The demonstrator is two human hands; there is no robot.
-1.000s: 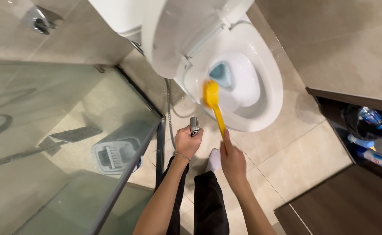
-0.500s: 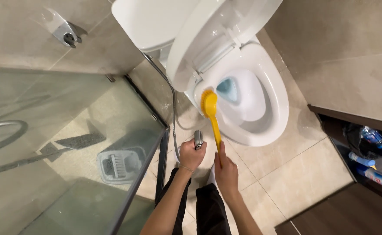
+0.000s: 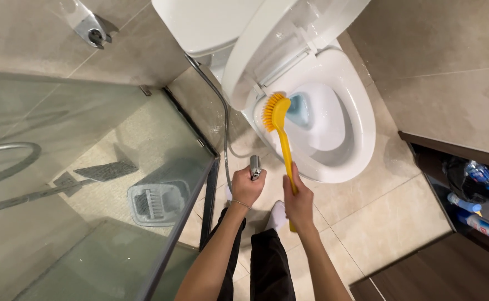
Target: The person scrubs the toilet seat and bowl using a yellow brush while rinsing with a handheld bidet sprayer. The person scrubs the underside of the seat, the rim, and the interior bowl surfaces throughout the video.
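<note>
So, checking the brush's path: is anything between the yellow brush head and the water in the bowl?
Nothing visible. The yellow brush head sits at the bowl's left rim, seat lid raised, open porcelain beyond.

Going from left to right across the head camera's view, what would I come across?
Glass shower screen → grey brush holder behind the glass → left hand on the spray nozzle → right hand holding the yellow brush → toilet bowl → blue bottles.
</note>
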